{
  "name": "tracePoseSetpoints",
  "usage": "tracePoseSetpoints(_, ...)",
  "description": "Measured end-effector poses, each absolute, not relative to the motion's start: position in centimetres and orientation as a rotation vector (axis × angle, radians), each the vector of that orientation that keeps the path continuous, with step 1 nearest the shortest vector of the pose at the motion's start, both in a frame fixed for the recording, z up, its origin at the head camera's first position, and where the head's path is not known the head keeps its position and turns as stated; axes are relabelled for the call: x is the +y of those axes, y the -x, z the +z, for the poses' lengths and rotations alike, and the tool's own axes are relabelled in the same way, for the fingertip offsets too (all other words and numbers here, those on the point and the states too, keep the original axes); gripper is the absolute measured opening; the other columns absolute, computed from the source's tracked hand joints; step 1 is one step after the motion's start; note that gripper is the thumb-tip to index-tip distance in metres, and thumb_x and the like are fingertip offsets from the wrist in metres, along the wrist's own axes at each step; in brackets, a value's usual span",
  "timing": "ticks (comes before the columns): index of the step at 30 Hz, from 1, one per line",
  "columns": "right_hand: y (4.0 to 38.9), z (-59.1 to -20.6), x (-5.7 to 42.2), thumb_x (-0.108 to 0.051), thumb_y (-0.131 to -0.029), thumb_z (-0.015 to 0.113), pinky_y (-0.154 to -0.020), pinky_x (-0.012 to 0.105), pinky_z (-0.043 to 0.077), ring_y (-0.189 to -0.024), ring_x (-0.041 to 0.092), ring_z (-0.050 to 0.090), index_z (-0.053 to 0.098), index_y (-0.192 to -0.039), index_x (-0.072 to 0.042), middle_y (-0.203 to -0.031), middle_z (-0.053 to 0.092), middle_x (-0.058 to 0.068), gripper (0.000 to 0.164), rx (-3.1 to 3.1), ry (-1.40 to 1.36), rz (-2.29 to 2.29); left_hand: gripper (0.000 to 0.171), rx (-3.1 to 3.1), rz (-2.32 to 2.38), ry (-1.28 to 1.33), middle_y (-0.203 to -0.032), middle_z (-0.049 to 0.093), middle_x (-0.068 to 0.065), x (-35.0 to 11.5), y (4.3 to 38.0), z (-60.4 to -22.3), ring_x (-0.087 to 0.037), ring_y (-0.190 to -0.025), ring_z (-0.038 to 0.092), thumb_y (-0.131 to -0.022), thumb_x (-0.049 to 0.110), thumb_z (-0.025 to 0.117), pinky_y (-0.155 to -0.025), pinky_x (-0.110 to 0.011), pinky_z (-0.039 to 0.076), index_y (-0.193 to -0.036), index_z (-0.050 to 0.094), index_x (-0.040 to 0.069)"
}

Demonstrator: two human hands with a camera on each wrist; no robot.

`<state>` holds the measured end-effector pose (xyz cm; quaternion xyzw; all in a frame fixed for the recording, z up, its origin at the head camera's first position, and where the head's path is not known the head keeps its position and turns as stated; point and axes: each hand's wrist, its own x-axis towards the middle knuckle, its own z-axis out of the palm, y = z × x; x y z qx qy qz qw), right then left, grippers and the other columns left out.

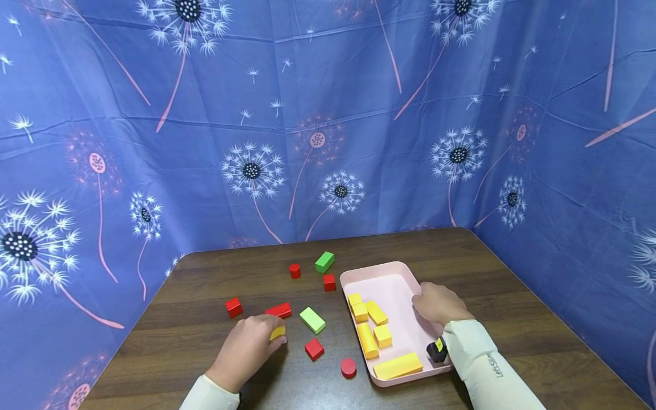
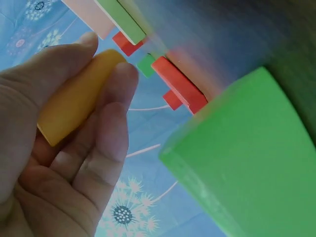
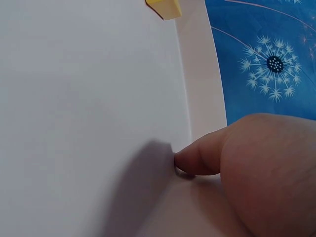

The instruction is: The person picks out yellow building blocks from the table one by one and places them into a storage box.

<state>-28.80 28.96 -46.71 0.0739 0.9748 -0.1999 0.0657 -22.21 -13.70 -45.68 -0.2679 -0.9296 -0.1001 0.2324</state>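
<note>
My left hand [image 1: 248, 346] pinches a yellow block [image 2: 81, 96] between thumb and fingers, held over the left part of the table. In the left wrist view the block shows a rounded end and a flat one. A red bar block [image 1: 279, 310] lies just beyond this hand, and a light green block [image 1: 312, 320] to its right. My right hand [image 1: 441, 304] grips the right rim of a pink tray [image 1: 359, 275], its thumb [image 3: 200, 155] inside against the wall. Several yellow blocks [image 1: 398, 366] lie in the tray, mostly along its left and near sides.
Red blocks [image 1: 233, 307] and a red disc [image 1: 348, 368] are scattered left of the tray. Farther back are a red cylinder [image 1: 294, 271], a red cube [image 1: 329, 282] and a green block [image 1: 324, 262]. A blue dandelion-print cloth [image 1: 307, 171] hangs behind the wooden table [image 1: 205, 273].
</note>
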Motion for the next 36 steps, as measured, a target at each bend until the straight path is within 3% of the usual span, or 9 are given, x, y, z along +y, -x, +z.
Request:
tracePoseSetpoints(16, 28.9, -46.7, 29.1, -0.030, -0.099, 0.051, -0.091, 0.066, 0.050, -0.110, 0.043, 0.066, 0.056, -0.137, 0.007, -0.130, 0.065, 0.028, 0.053, 2.961, -0.185, -0.572, 0.042, -2.408, -0.363, 0.818, -0.093, 0.066, 0.009, -12.7, 22.4, -45.6, -0.004, -0.076, 0.067, -0.060, 0.014, 0.100, -0.068, -0.025, 0.059, -0.094, 0.076, 0.018)
tracePoseSetpoints(28, 29.0, -46.8, 29.3, -0.030, -0.099, 0.051, -0.090, 0.067, 0.050, -0.108, 0.042, 0.066, 0.057, -0.136, 0.006, -0.129, 0.065, 0.028, 0.052, 2.963, -0.186, -0.567, 0.041, -2.390, -0.373, 0.865, -0.098, 0.074, 0.004, -11.8, 22.5, -45.6, -0.008, -0.085, 0.071, -0.069, 0.010, 0.095, -0.074, -0.032, 0.060, -0.105, 0.074, 0.012)
tracePoseSetpoints(36, 29.1, -47.1, 29.3, -0.031, -0.098, 0.051, -0.091, 0.067, 0.050, -0.109, 0.043, 0.066, 0.057, -0.136, 0.006, -0.129, 0.066, 0.028, 0.053, 2.975, -0.179, -0.559, 0.047, -2.373, -0.327, 0.913, -0.117, 0.073, -0.004, -11.2, 22.6, -45.4, -0.017, -0.097, 0.075, -0.077, 0.002, 0.087, -0.082, -0.032, 0.061, -0.121, 0.071, 0.003)
